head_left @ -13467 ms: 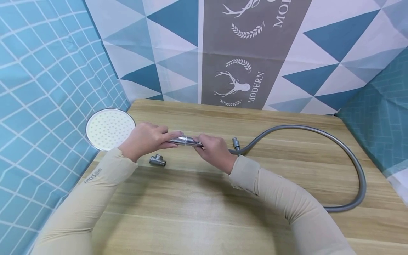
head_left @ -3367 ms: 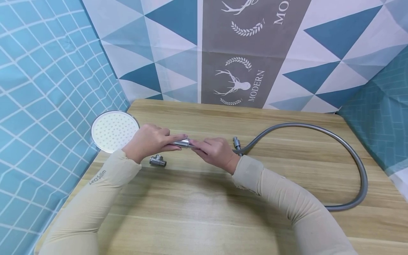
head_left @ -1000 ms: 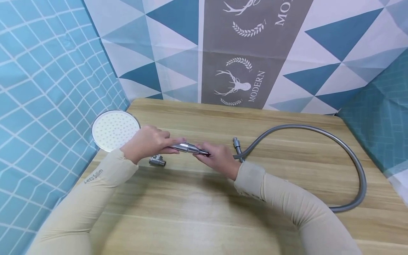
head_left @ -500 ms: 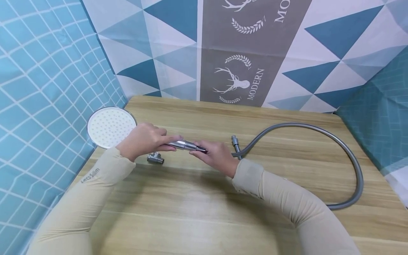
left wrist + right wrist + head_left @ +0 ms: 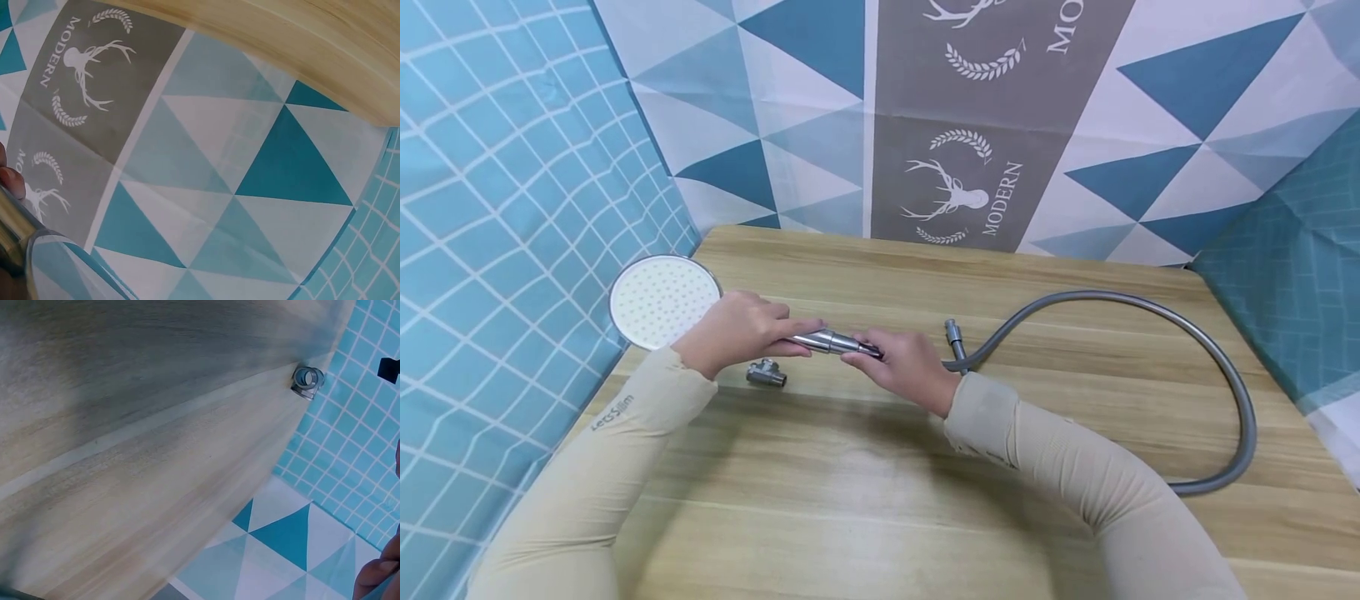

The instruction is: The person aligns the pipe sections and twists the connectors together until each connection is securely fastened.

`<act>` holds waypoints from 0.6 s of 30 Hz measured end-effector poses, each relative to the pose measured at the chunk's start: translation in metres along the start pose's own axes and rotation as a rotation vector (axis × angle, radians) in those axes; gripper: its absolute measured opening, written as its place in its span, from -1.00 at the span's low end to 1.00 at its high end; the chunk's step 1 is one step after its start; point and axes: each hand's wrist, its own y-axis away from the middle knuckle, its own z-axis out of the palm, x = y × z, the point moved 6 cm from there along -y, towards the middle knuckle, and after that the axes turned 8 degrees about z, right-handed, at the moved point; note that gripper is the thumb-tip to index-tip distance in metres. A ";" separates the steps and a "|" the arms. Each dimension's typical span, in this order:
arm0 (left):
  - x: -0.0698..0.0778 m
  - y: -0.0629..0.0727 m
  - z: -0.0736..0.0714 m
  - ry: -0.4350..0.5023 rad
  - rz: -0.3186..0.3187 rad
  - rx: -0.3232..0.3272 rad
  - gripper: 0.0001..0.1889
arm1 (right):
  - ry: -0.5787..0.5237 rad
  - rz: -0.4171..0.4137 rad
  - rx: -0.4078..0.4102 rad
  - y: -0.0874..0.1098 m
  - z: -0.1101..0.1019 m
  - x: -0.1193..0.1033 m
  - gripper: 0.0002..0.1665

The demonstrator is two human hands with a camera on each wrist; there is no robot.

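A chrome shower head (image 5: 662, 300) with a round white nozzle face leans toward the left wall. My left hand (image 5: 730, 333) grips its handle, fingers wrapped around it and one finger lying along the top. At the handle's lower end a tapered chrome connector (image 5: 846, 343) meets it in line. My right hand (image 5: 910, 367) pinches the connector's narrow end, and a grey shower hose (image 5: 1213, 350) runs out behind it. In the left wrist view the shiny back of the shower head (image 5: 47, 262) shows at the lower left. Whether the threads are engaged cannot be seen.
A small chrome tee valve (image 5: 767, 373) lies on the wooden table (image 5: 865, 500) below my left hand. Near the right wrist, a chrome fitting (image 5: 953, 333) rests beside the hose, which loops widely to the right. Patterned sheeting (image 5: 820, 108) encloses the back and sides.
The right hand covered the joint 3.4 s ago; it has since moved right along the connector, baring the collar. Both hands have stayed on the same parts, with small shifts of the shower head.
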 end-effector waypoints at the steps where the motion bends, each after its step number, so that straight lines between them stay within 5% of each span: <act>1: 0.000 0.000 0.000 0.000 0.002 0.000 -0.47 | -0.003 0.006 -0.002 0.000 0.000 0.001 -0.78; 6: -0.001 -0.001 0.000 0.000 0.000 -0.004 -0.50 | -0.007 0.046 -0.030 -0.002 0.000 0.001 -0.81; 10: 0.000 0.000 -0.002 0.004 -0.025 -0.039 -0.51 | 0.102 0.038 -0.069 -0.004 0.003 -0.002 -0.79; 18: -0.001 0.001 -0.006 0.017 -0.087 -0.057 -0.47 | 0.417 -0.178 0.059 -0.006 0.003 -0.014 -0.62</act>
